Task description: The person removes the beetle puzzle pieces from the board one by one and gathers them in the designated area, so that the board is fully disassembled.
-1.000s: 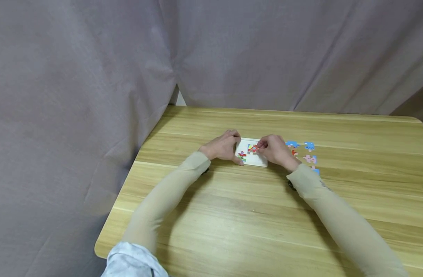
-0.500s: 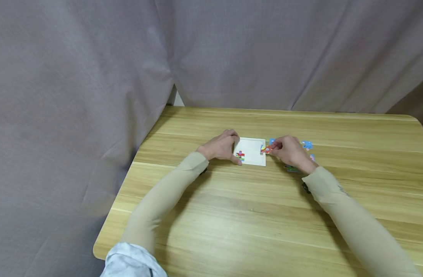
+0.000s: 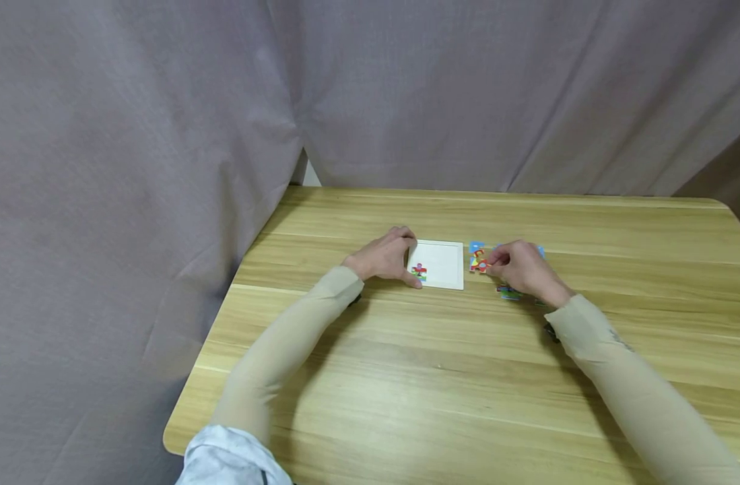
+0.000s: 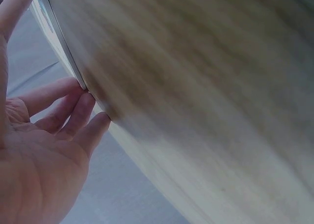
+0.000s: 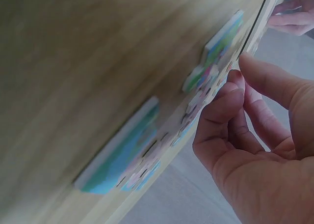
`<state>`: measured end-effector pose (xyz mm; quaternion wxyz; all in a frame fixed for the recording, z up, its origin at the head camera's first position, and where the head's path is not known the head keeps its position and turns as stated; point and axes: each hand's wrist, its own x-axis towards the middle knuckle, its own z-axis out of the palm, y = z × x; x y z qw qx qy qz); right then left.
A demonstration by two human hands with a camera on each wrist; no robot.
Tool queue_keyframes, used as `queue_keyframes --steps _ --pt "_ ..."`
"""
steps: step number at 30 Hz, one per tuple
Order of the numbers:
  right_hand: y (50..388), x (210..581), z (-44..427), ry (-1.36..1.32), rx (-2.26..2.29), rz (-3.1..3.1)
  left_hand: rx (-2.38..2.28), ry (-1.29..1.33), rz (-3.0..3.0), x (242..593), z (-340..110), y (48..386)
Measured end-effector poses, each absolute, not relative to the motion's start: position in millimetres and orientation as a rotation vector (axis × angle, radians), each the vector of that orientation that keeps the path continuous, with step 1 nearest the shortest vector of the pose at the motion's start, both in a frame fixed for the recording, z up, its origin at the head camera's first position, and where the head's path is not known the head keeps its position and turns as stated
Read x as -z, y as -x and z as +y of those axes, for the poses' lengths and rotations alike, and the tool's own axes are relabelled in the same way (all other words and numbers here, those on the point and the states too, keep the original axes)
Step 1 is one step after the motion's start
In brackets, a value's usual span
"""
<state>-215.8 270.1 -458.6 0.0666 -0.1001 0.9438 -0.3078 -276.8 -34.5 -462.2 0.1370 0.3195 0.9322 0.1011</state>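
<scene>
A white puzzle tray lies flat on the table, one red-and-green jigsaw piece in its near left corner. My left hand holds the tray's left side, thumb at the near corner and fingers at the far one; the left wrist view has those fingertips against the edge. Just right of the tray, my right hand pinches a red-and-yellow jigsaw piece between thumb and fingers, close to a blue-topped piece. In the right wrist view the thumb and fingers hide the pinched piece.
Several loose jigsaw pieces lie right of the tray, partly covered by the right hand, among them a green one. The right wrist view has a blue-green piece nearest. A grey curtain hangs behind the wooden table.
My right hand has carried the red-and-yellow piece from over the tray rightward, out past its right edge to the loose pieces. The left hand has stayed at the tray.
</scene>
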Motion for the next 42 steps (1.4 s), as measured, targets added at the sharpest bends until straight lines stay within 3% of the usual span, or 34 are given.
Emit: queue_keyframes --steps 42 --pt "223.3 453.7 269.5 0.315 0.863 2.797 -0.316 -0.923 2.687 461.1 -35.3 275.5"
